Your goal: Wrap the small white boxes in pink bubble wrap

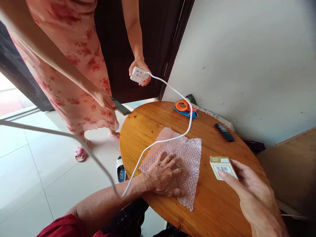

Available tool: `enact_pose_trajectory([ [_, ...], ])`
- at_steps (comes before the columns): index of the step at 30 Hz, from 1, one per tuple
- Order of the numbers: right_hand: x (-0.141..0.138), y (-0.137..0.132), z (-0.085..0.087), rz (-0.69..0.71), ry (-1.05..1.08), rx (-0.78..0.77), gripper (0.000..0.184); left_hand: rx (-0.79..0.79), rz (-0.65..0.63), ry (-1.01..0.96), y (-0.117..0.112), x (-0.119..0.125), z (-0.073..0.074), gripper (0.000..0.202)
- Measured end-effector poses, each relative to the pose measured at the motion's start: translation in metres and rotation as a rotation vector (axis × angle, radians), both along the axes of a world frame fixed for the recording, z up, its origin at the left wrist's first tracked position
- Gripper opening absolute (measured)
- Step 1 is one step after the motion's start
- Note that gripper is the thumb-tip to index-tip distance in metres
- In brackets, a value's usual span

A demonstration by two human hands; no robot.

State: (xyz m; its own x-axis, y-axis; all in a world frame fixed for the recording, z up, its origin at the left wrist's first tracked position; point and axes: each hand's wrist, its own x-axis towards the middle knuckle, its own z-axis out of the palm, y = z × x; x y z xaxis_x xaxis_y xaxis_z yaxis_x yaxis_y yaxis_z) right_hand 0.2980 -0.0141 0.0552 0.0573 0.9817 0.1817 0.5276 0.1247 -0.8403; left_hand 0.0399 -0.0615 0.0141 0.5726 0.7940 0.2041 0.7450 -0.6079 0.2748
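My left hand [168,176] lies flat, palm down, on a sheet of bubble wrap [191,161] spread on the round wooden table [209,207]. Its fingers are stretched out and a little apart. To the right, above the table, my right hand [256,189] grips a small box [223,168] in pale yellow and white, with a barcode on the side turned to me. The thumb presses on that side; the other fingers are mostly hidden behind it. A white cable [190,115] loops across the bubble wrap and over my left forearm.
Across the table stands a person holding a white power strip [139,75] in one hand and a phone [120,107] in the other. An orange and blue tape dispenser [185,108] and a blurred black object [224,132] lie near the wall [242,65].
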Motion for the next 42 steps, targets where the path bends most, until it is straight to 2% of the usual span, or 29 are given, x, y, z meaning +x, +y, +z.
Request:
enact_pose_trajectory([
  [2, -0.021, -0.013, 0.018, 0.23, 0.12, -0.118, 0.061, 0.006, 0.006, -0.001, 0.0, 0.0, -0.001, 0.076],
  [4, -0.042, -0.02, 0.027, 0.453, 0.115, -0.206, 0.053, 0.002, 0.013, -0.002, 0.0, 0.001, -0.001, 0.08],
  [6, -0.061, -0.021, 0.028, 0.586, 0.072, -0.244, 0.049, -0.02, 0.018, -0.005, 0.0, 0.002, -0.001, 0.084],
  [7, -0.069, -0.019, 0.025, 0.608, 0.052, -0.24, 0.047, -0.029, 0.021, -0.011, 0.0, 0.002, -0.001, 0.086],
  [11, -0.084, -0.004, 0.005, 0.533, -0.08, -0.17, 0.043, -0.016, 0.013, -0.035, 0.0, 0.003, -0.001, 0.086],
  [15, -0.078, 0.008, -0.014, 0.39, -0.146, -0.122, 0.046, -0.005, 0.025, -0.028, 0.0, 0.003, -0.004, 0.085],
  [19, -0.069, 0.011, -0.027, 0.274, -0.116, -0.122, 0.052, 0.013, 0.015, -0.04, 0.0, 0.002, -0.005, 0.081],
  [24, -0.068, 0.01, -0.034, 0.268, -0.074, -0.102, 0.052, 0.026, 0.03, -0.105, 0.0, -0.002, -0.002, 0.073],
  [29, -0.07, 0.007, -0.039, 0.275, -0.112, -0.082, 0.05, 0.024, 0.142, -0.069, 0.0, -0.015, 0.002, 0.053],
  [31, -0.069, 0.006, -0.041, 0.289, -0.126, -0.067, 0.05, 0.007, 0.178, -0.081, -0.002, -0.021, 0.0, 0.056],
  [37, -0.067, 0.001, -0.038, 0.371, -0.071, -0.065, 0.054, -0.034, 0.234, -0.204, -0.01, -0.028, -0.01, 0.09],
  [42, -0.071, -0.002, -0.037, 0.379, -0.007, -0.073, 0.045, -0.052, 0.249, -0.226, -0.011, -0.026, -0.01, 0.096],
])
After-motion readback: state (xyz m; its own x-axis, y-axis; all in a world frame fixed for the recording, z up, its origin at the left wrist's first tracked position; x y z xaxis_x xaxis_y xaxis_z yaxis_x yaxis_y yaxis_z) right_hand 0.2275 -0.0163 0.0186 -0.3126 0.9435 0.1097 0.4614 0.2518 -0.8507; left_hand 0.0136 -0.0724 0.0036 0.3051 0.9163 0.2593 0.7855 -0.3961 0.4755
